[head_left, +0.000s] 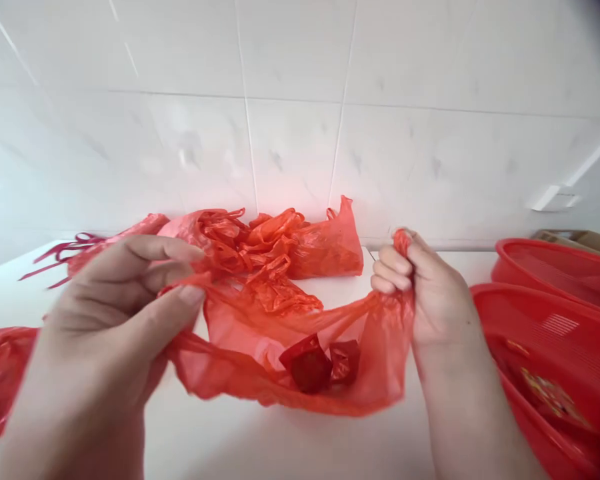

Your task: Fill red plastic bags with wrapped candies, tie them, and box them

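A thin red plastic bag [240, 373] is stretched between my two hands above the white table, its mouth gaping toward me. My left hand [115, 320] pinches one side of the bag between thumb and fingers. On the other side my right hand [420, 287] is closed in a fist round the bag's gathered handle. Inside the bag lie two small dark red wrapped packets, one larger packet [309, 365] and a smaller shiny one [345, 360] beside it. What exactly the packets hold cannot be made out.
Several filled red plastic bags [325, 247] lie along the tiled wall. Dark red ribbon ties [63, 253] stick out at the left. Another red bag [5, 373] is at the left edge. Red plastic baskets [570, 333] stand at right, with a cardboard box [585, 241] behind.
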The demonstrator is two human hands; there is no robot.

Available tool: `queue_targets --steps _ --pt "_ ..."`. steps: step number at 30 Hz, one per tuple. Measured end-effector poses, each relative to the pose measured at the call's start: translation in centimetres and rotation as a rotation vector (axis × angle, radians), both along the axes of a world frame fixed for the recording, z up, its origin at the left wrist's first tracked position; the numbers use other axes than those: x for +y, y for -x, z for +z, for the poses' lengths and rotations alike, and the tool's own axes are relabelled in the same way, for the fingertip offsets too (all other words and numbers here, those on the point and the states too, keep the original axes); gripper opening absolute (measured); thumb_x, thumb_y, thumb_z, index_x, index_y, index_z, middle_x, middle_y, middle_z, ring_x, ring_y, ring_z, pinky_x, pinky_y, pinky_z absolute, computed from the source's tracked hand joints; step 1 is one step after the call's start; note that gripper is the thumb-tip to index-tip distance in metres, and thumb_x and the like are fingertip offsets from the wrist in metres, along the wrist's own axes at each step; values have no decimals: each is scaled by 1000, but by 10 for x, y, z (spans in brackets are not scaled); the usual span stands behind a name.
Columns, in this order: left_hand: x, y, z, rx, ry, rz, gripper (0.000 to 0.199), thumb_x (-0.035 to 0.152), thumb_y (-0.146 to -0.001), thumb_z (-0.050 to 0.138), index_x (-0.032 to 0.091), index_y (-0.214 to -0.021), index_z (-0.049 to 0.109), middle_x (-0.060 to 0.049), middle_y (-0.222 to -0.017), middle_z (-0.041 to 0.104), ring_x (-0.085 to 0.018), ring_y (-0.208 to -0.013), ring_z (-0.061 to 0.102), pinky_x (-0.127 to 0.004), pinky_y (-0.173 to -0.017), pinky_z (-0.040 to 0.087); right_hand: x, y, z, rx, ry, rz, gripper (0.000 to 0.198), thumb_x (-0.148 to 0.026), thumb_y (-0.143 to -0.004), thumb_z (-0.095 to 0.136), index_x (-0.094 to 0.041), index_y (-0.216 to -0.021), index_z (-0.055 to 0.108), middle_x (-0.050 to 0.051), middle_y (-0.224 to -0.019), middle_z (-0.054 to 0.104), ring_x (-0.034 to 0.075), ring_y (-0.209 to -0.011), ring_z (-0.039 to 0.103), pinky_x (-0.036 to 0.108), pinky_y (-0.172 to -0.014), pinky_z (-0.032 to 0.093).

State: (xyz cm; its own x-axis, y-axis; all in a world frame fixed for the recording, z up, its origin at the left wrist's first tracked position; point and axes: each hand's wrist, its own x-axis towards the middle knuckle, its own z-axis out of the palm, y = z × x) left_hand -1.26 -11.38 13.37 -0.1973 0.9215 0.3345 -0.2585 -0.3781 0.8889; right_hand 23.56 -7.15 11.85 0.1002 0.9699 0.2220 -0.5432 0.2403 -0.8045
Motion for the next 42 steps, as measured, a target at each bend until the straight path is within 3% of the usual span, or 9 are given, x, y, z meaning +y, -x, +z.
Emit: queue_targets --steps 4,9,12,17,21,27,30,35,42 --pt "5 -7 -12 66 -106 -185 22 22 -72 74 22 -92 64 3 -68 63 -7 -49 59 -15 -47 52 -7 21 0 -201 -90 181 26 -46 -90 46 -23 -91 59 -8 -41 35 6 -34 22 19 -35 20" --pt "7 -21 -28 235 -148 -224 22 13 -77 68 27 -94 63 2 -77 62 -10 -68 61 -17 -60 54 -24 40 -8 -616 -20 493 52 -46 -87 55 -28 -134 43 -2 -61 56 12 -54 49 22 -48 36" --pt "5 -30 -33 418 -270 -214 29 9 -83 58 30 -104 59 0 -91 62 -13 -82 62 -22 -68 55 -20 47 -19 -687 -42 587 34 -45 -84 61 -24 -111 62 1 -76 57 14 -71 52 25 -62 42" --pt "9 -35 -32 889 -676 177 35 15 -74 71 25 -105 58 -3 -94 56 -14 -83 57 -25 -70 52 -12 51 -23 -571 138 385 38 -54 -84 55 -17 -80 63 -1 -62 48 10 -56 43 22 -52 35" --pt "18 -39 -37 1153 -740 122 8 18 -80 64 21 -87 62 -2 -82 58 -13 -68 52 -25 -60 47 -15 47 -14 -570 238 301 42 -54 -84 54 -16 -66 56 -2 -59 46 9 -54 42 20 -47 33" --pt "27 -40 -46 959 -448 133 17 4 -78 53 19 -71 53 -4 -90 56 -17 -85 54 -28 -69 46 6 18 -22 -717 -114 671 45 -49 -93 39 -18 -119 59 0 -62 54 12 -54 47 25 -54 38" --pt "27 -39 -48 784 -217 -19 13 11 -83 50 19 -74 49 -6 -103 58 -19 -95 55 -29 -75 45 12 4 -27 -695 -276 679 50 -52 -94 32 -20 -116 64 3 -76 56 15 -72 51 31 -72 42" --pt "24 -41 -49 651 51 -199 15 24 -87 50 20 -73 46 3 -66 52 -11 -61 47 -22 -55 38 6 10 -25 -902 -140 522 13 -27 -85 55 -25 -93 65 -3 -73 50 10 -65 45 23 -61 39" --pt "25 -45 -57 795 45 -132 16 23 -85 51 21 -72 43 6 -61 50 -9 -56 44 -20 -51 33 11 29 -33 -1177 -65 73 14 -22 -81 52 -28 -89 62 -6 -70 58 10 -61 50 23 -57 39"
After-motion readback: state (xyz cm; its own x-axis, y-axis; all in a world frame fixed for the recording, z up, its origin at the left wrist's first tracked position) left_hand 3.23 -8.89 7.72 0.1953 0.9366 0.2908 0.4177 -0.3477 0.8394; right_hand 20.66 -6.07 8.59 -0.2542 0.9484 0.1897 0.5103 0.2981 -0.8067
